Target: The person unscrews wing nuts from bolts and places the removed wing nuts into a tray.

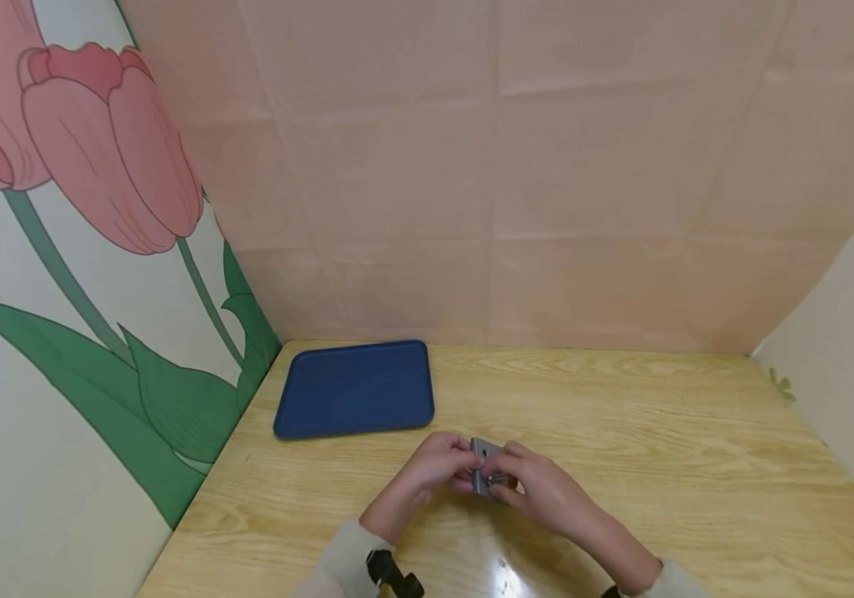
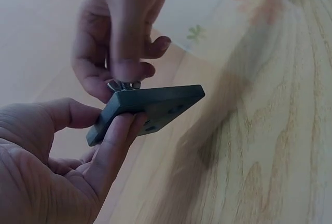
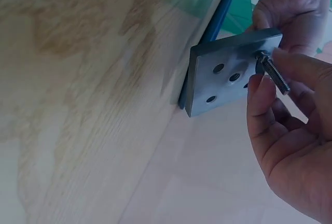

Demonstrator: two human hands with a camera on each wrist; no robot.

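At the far left we see printed tulips (image 1: 113,158) on the wall, then a dark blue tray (image 1: 355,390) lying on the wood-grain table (image 1: 696,432); in front of the tray's right corner, the left hand (image 1: 438,463) pinches the edge of a grey metal plate (image 3: 228,58) between thumb and fingers, holding it tilted above the table. Just right of that grip, we find a threaded screw (image 3: 276,74) projecting from the holed plate; the right hand (image 1: 547,490) pinches at the screw's base with thumb and fingertips, close against the plate.
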